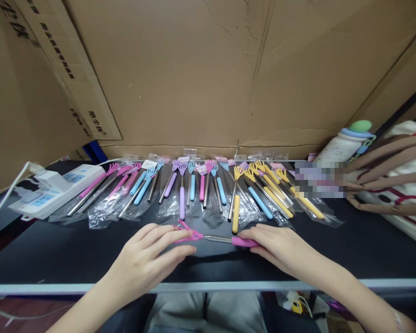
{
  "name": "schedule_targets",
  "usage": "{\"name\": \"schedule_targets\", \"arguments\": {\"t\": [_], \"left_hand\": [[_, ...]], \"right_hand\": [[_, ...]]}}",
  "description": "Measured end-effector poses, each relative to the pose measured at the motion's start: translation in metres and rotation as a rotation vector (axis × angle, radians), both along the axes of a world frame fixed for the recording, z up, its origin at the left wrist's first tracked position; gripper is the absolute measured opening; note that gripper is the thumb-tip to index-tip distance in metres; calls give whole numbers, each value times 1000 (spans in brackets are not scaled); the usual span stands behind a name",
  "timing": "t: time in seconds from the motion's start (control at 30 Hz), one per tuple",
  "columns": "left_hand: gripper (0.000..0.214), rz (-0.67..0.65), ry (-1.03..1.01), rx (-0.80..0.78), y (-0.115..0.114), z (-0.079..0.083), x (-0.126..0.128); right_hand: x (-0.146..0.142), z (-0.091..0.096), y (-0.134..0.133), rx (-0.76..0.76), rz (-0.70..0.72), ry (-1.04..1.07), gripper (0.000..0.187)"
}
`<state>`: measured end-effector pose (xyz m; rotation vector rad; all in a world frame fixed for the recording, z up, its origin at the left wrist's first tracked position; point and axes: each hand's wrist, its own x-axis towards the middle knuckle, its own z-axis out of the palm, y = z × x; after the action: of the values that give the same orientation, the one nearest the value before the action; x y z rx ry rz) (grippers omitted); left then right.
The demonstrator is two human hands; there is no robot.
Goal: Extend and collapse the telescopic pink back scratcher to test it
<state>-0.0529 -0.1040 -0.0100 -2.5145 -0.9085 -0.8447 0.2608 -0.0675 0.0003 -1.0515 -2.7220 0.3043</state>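
Observation:
A pink back scratcher [217, 238] with a metal telescopic rod lies crosswise between my hands, slightly above the black tabletop. My left hand [149, 259] is at its claw end, fingers over the pink prongs and thumb below, in a loose hold. Around the pink handle at the other end, my right hand [277, 243] is closed. Just beyond them a yellow-handled back scratcher [235, 212] points toward me. Behind it runs a row of back scratchers in pink, blue, purple and yellow, many in clear plastic sleeves, such as a purple one [182, 199].
A white power strip [65, 189] with a plugged-in adapter sits at the left. Cardboard walls [194, 78] enclose the table's back and sides. On the right stand a bottle [345, 145] and a white bag with brown straps [402, 175]. The table's front edge [208, 287] is near my lap.

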Motion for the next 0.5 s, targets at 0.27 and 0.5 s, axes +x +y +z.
{"name": "schedule_targets", "arguments": {"t": [0.27,0.5], "left_hand": [[26,60,17,8,-4,-18,-10],[24,-16,62,-172,-1,-24,-16]], "right_hand": [[-8,-4,0,101,35,-66,25],[-8,-11,-3,138,25,-66,24]]}}
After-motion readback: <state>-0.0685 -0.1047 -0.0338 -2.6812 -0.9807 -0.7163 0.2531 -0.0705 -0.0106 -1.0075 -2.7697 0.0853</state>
